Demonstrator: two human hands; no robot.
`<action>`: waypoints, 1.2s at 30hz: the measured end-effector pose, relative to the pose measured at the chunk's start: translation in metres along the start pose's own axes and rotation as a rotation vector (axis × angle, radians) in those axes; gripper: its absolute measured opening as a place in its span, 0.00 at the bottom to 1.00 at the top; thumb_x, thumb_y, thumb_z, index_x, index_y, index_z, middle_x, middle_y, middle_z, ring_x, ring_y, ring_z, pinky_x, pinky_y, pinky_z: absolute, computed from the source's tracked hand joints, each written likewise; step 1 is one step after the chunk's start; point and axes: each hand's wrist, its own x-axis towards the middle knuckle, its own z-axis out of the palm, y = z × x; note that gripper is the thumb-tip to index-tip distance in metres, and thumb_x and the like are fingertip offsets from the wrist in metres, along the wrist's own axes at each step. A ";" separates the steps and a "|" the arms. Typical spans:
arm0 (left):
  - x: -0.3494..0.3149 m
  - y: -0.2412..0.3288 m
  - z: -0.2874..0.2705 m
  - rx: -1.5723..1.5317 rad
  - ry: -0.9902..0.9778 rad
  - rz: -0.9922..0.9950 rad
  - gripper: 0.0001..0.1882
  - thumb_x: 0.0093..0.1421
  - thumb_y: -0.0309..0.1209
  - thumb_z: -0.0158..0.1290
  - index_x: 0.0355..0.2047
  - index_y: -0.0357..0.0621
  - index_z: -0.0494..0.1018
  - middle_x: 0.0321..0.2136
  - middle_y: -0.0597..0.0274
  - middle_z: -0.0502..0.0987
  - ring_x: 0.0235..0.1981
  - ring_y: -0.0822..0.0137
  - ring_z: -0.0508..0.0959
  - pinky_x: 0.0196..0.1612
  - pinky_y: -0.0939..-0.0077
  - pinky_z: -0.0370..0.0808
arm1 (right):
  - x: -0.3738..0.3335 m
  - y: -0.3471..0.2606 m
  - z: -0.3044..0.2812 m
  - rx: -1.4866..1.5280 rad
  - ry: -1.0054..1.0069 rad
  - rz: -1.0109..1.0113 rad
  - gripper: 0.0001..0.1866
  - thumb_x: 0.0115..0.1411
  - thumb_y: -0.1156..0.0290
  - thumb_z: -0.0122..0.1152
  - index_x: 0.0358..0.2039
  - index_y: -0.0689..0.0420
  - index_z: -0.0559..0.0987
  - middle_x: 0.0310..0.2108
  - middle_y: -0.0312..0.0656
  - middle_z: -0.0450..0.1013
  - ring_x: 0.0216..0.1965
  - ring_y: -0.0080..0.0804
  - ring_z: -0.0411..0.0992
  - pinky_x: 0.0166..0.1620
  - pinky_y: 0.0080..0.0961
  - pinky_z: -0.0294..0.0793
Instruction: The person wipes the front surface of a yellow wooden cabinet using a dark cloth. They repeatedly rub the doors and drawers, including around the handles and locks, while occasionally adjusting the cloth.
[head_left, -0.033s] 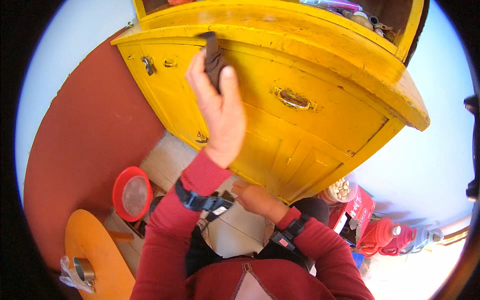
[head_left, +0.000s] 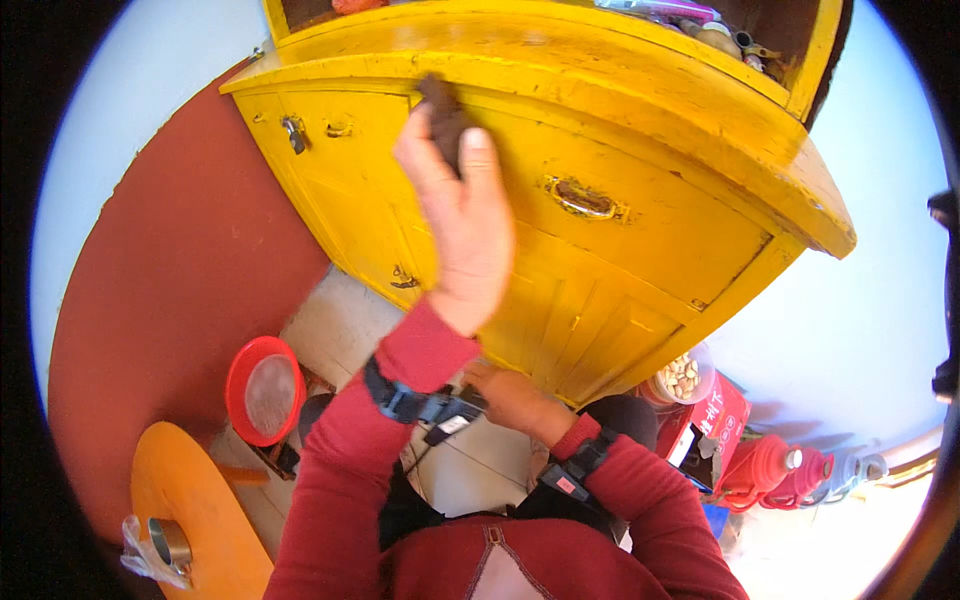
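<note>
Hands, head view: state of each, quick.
Left hand: raised, closed on a dark cloth against the yellow cabinet.
Right hand: low, holding nothing visible; grip cannot be told.

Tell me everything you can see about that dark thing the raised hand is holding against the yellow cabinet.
The dark thing is small, flat and blackish-brown, longer than wide, and looks soft like a cloth or pad, though its material is hard to tell. The left hand pinches it between its fingers, which cover its lower part. Its upper end is pressed against the front edge of the yellow cabinet, just under the worn top and to the left of a metal drawer handle.
</note>
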 end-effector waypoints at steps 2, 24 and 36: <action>-0.021 0.016 0.031 0.297 -0.016 0.241 0.20 0.68 0.25 0.50 0.59 0.35 0.64 0.59 0.37 0.62 0.63 0.40 0.61 0.67 0.48 0.55 | 0.002 0.002 0.007 0.809 -0.042 0.415 0.18 0.59 0.69 0.62 0.49 0.59 0.76 0.55 0.51 0.72 0.49 0.52 0.75 0.48 0.45 0.78; -0.096 0.005 0.048 0.289 -0.654 1.176 0.18 0.64 0.35 0.52 0.55 0.58 0.76 0.62 0.66 0.71 0.64 0.64 0.68 0.66 0.57 0.61 | -0.036 -0.003 -0.019 0.186 -0.046 0.190 0.24 0.61 0.68 0.63 0.58 0.56 0.74 0.61 0.52 0.70 0.59 0.54 0.69 0.59 0.45 0.70; -0.091 0.019 0.055 0.189 -0.807 1.233 0.16 0.62 0.34 0.55 0.51 0.51 0.77 0.57 0.69 0.76 0.63 0.68 0.70 0.66 0.62 0.65 | -0.019 -0.008 -0.010 0.384 0.174 0.106 0.27 0.61 0.67 0.63 0.61 0.55 0.72 0.63 0.52 0.69 0.64 0.55 0.66 0.65 0.45 0.66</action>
